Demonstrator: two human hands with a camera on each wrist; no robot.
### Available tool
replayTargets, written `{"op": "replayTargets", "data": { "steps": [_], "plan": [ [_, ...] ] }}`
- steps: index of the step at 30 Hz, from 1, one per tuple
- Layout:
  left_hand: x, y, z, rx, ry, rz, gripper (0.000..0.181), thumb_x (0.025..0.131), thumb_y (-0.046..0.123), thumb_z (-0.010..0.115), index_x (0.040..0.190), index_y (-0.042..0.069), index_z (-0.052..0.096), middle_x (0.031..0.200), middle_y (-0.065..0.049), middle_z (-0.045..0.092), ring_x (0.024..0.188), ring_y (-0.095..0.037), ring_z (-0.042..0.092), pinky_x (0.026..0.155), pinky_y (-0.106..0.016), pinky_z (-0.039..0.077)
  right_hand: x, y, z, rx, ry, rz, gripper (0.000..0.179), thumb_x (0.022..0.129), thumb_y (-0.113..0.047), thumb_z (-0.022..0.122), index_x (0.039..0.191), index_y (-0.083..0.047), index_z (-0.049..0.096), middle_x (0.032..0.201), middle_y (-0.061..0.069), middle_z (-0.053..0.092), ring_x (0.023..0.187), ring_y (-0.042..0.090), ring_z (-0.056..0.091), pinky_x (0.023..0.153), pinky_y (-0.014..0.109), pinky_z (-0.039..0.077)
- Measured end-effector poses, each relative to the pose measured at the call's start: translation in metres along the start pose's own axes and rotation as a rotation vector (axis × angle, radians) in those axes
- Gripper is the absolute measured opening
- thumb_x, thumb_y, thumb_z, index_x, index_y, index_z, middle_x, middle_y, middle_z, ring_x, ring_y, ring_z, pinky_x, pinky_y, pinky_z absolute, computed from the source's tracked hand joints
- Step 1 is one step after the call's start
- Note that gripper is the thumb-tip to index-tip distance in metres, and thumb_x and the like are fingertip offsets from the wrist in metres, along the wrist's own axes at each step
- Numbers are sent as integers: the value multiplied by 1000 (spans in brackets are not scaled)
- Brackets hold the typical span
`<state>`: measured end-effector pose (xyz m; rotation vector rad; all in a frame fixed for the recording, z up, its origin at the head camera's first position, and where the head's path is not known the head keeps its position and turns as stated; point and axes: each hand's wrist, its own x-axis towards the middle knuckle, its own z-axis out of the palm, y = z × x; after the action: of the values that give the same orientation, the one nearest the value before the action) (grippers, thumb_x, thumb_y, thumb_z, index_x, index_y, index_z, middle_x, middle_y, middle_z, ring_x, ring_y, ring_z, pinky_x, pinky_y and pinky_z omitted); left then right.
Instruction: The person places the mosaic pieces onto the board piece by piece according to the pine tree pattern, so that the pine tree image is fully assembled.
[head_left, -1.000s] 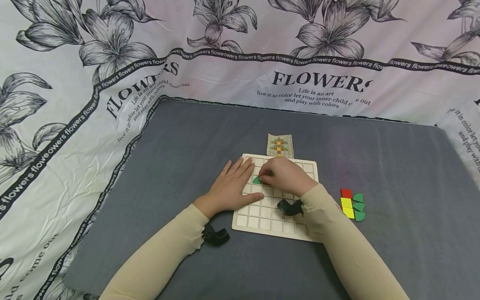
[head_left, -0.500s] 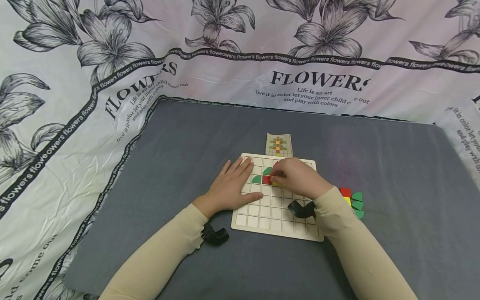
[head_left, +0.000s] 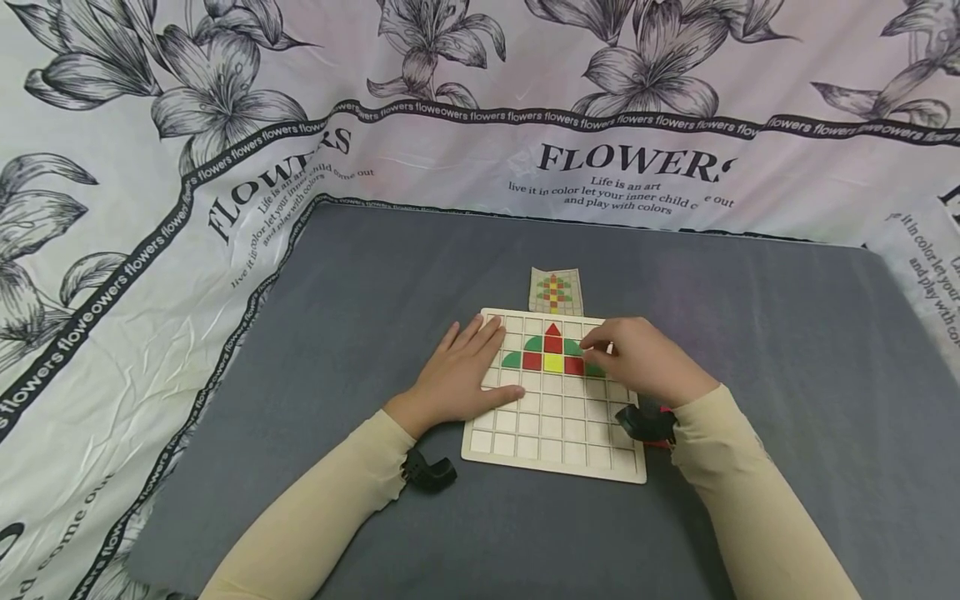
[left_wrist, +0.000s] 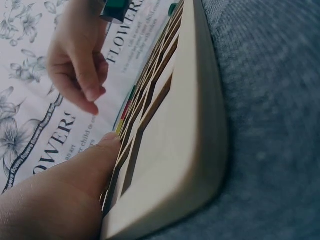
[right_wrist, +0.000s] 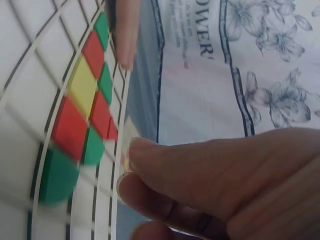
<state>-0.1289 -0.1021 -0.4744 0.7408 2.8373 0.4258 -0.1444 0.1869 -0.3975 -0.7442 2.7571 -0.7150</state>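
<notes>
right hand [head_left: 648, 358] shifted right, fingers curled, pinching nothing visible; pieces [head_left: 553, 363] uncovered, row seemingly complete. left hand [head_left: 450, 382] spread on board [head_left: 528, 423].

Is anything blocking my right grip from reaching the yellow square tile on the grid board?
Nothing visible blocks it. The right grip is over the right side of the grid board; only low tiles, including a red square, lie between it and the yellow square tile.
</notes>
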Motion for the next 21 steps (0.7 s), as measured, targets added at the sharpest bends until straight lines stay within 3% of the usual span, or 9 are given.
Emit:
{"op": "replayTargets", "data": {
  "steps": [12,21],
  "plan": [
    [-1,0,0,-13,-6,-1,103,97,80,43,170,13,16,178,-1,7,164,-20,-6,131,-51,-3,-33,25,-10,-18,-21,135,22,96,-7,74,115,3,78,100,10,76,84,21,67,74,41,59],
    [-1,0,0,-16,-2,0,103,96,80,44,170,13,16,178,-1,6,164,-20,-7,131,-51,-3,-53,42,-11,-23,-38,151,20,92,-7,79,111,1,80,102,10,76,85,21,67,72,40,57]
  ]
}}
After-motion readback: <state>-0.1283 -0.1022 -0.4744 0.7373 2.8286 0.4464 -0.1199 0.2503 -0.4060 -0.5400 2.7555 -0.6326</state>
